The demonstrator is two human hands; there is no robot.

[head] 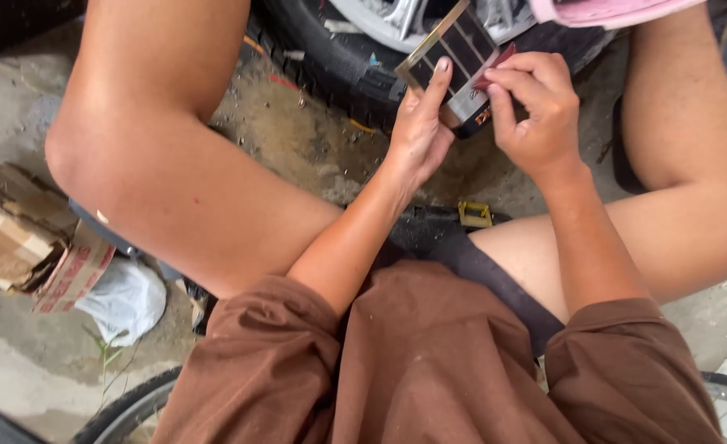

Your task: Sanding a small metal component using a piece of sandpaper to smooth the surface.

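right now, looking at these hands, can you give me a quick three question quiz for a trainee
1. True or false: both hands hold the same flat dark object with a gold-coloured edge.
2. Which lies just beyond the hands? A) a black tyre B) a metal bucket C) a wooden bench
3. What lies on the ground by the person's left knee?

Key
1. True. The left hand supports the flat dark object from below, and the right hand pinches its near end with its fingers.
2. A, the black tyre.
3. A torn cardboard box and a white bag.
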